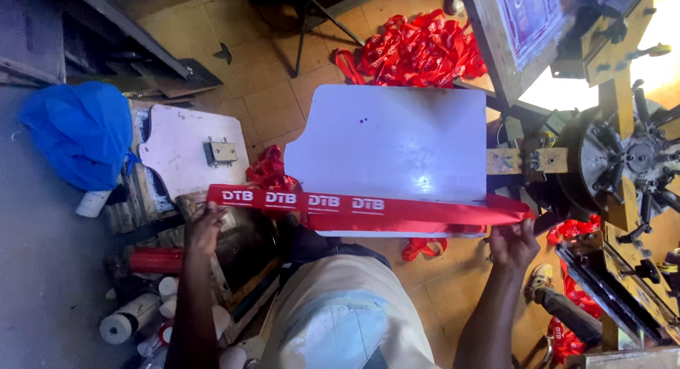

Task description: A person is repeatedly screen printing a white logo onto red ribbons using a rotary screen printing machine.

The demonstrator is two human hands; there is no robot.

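Both arms reach up from the bottom of the view, forearms nearly parallel, with a red ribbon (368, 212) stretched taut between them. The left hand (205, 227) sits at nine o'clock of the ribbon, fingers curled over its left end and pinching it from below, wrist bent a little outward. The right hand (513, 243) is at three o'clock, fingers (525, 227) raised and closed on the ribbon's pointed right end, palm turned away from the camera. So both hands are gripping the ribbon, one at each end.

The ribbon carries repeated white lettering and runs almost level along the near edge of a white flat platen (393, 139), lying across its six o'clock side. At three o'clock of the platen stands the metal hub of a printing carousel (627, 156). At twelve o'clock, a heap of red ribbons (418, 50) lies on the tiled floor (273, 93). Over at nine o'clock, a second white board (180, 146) with a metal bracket, and beyond it a blue cloth (81, 132). White rolls (124, 323) are clustered at seven o'clock, beside the left forearm.
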